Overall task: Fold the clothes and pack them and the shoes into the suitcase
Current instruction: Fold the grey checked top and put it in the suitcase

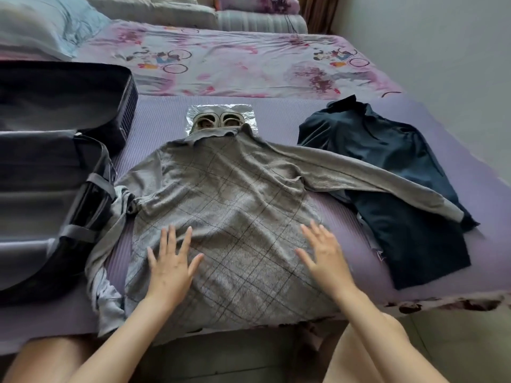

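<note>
A grey checked sweater (221,194) lies spread flat on the purple mat (345,114), its neck pointing away from me. My left hand (171,264) and my right hand (323,252) both rest flat on its lower part, fingers straight and spread. Its right sleeve stretches out over a dark teal top (387,167) lying at the right. Its left sleeve hangs down beside the open black suitcase (55,172) at the left. A pair of beige shoes (218,121) stands on a clear plastic sheet (193,111) behind the sweater's collar, which hides part of them.
The mat covers the near part of a bed with a pink flowered sheet (249,59). Pillows and folded quilts (154,9) lie at the far end. A pale wall (442,37) runs along the right. My knees show below the bed's front edge.
</note>
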The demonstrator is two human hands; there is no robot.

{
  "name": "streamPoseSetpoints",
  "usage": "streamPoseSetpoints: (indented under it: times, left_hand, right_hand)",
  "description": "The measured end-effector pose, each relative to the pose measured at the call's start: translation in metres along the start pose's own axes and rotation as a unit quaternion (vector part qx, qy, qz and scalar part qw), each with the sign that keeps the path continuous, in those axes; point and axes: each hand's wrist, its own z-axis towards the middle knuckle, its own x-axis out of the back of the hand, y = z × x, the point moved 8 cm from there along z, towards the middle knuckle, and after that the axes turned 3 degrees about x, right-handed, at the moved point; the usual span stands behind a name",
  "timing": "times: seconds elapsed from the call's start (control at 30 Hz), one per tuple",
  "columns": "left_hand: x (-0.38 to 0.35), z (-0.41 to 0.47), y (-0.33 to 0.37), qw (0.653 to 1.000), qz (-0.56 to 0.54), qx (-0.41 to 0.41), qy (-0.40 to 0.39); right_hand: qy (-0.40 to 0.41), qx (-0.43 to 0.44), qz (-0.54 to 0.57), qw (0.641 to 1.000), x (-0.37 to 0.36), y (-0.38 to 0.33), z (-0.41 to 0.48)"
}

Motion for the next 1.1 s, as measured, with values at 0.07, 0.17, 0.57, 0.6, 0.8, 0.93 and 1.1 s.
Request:
streamPoseSetpoints:
  times: [0.07, 0.17, 0.57, 0.6, 0.8, 0.93, 1.1]
  left_hand:
    - [-0.007, 0.008, -0.02, 0.999, 0.024, 0.028, -0.039]
    - [-0.011, 0.012, -0.048, 0.994, 0.058, 0.071, -0.062]
    - [0.017, 0.066, 0.031, 0.995, -0.052, -0.083, 0.026]
    - [0.012, 0.071, 0.04, 0.994, -0.047, -0.099, 0.019]
    - [-0.036, 0.086, 0.046, 0.995, 0.053, -0.071, -0.037]
    - [-0.016, 0.097, 0.059, 0.997, -0.064, -0.05, -0.002]
    - [-0.012, 0.131, 0.123, 0.989, -0.063, -0.13, 0.027]
  right_hand:
    - [-0.074, 0.028, -0.015, 0.997, -0.029, -0.021, 0.011]
    - [-0.149, 0.029, -0.092, 0.984, -0.06, -0.019, 0.017]
    - [-0.084, 0.082, -0.023, 0.993, -0.049, -0.062, 0.085]
    - [-0.097, 0.088, -0.036, 0.991, -0.057, -0.066, 0.092]
    - [-0.151, 0.073, -0.093, 0.981, -0.092, -0.057, 0.105]
    - [-0.131, 0.105, -0.03, 0.985, -0.073, -0.06, 0.116]
    - [0.061, 0.089, -0.009, 0.994, 0.007, -0.024, 0.174]
